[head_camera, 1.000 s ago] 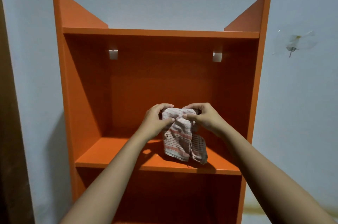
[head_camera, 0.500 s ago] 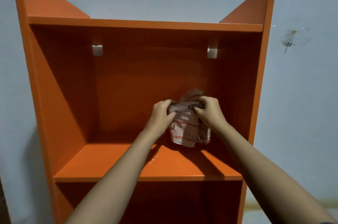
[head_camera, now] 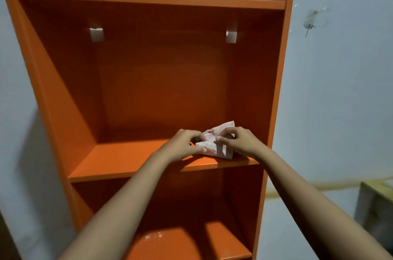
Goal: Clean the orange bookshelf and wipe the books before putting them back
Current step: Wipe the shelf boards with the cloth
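The orange bookshelf (head_camera: 161,81) stands against a pale wall and no books show on it. A bunched white cloth with red stripes (head_camera: 214,142) lies on the right part of the middle shelf board (head_camera: 119,159). My left hand (head_camera: 184,145) grips the cloth's left side with curled fingers. My right hand (head_camera: 239,142) pinches its right side. Both hands rest low on the board, close to the right side panel.
Two small white brackets (head_camera: 96,34) (head_camera: 231,36) sit high on the back panel. A lower shelf board (head_camera: 165,242) shows a bright patch of light. A hook (head_camera: 309,22) sticks to the wall at right. A low piece of furniture (head_camera: 376,202) stands at far right.
Both hands have lowered the cloth from mid-air down onto the right part of the middle shelf board. The view has come closer to the shelf.
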Available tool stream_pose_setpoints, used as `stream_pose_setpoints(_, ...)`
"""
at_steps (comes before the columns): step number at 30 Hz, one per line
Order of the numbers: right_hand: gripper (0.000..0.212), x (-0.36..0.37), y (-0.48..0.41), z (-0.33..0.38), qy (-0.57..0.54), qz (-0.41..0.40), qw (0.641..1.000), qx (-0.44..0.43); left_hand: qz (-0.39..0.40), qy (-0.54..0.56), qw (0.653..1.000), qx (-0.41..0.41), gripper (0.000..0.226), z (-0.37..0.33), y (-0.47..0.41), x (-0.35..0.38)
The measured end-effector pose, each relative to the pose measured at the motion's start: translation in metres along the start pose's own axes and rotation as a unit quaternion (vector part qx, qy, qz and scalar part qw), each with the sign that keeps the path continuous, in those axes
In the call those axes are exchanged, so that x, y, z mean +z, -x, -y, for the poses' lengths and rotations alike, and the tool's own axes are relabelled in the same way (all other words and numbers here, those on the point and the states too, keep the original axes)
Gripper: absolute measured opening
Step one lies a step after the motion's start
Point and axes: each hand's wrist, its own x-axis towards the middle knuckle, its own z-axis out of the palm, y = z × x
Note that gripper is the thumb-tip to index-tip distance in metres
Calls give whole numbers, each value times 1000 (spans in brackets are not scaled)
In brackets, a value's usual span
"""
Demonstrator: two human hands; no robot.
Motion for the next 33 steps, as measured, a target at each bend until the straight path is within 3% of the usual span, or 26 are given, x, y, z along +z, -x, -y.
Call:
stream_pose_setpoints(7, 24, 5, 16, 15, 93, -102, 986, 98, 12, -29, 999, 11, 29, -2, 9, 6)
stream_pose_setpoints(11, 27, 8, 16, 23, 109, -189, 975, 29, -2, 13, 1000, 6, 26, -3, 17, 6)
stream_pose_setpoints(14, 36, 22, 12, 27, 118, -47, 992, -15, -21, 56, 998, 0, 19, -2, 26, 2)
stream_pose_setpoints(17, 46, 38, 5, 16, 209, 65, 976, 21, -76, 21, 996, -41, 18, 14, 33, -12)
stream_pose_setpoints(20, 50, 42, -8, -4, 241, 54, 966, 71, -144, -35, 984, -94, 17, 43, 47, -33)
stream_pose_setpoints(25, 53, 36, -27, -16, 179, 54, 974, 126, -201, -105, 952, -203, 20, 90, 76, -56)
stream_pose_setpoints(33, 61, 47, -88, -29, 156, 133, 972, 118, -113, -229, 906, -337, 47, 115, 97, -65)
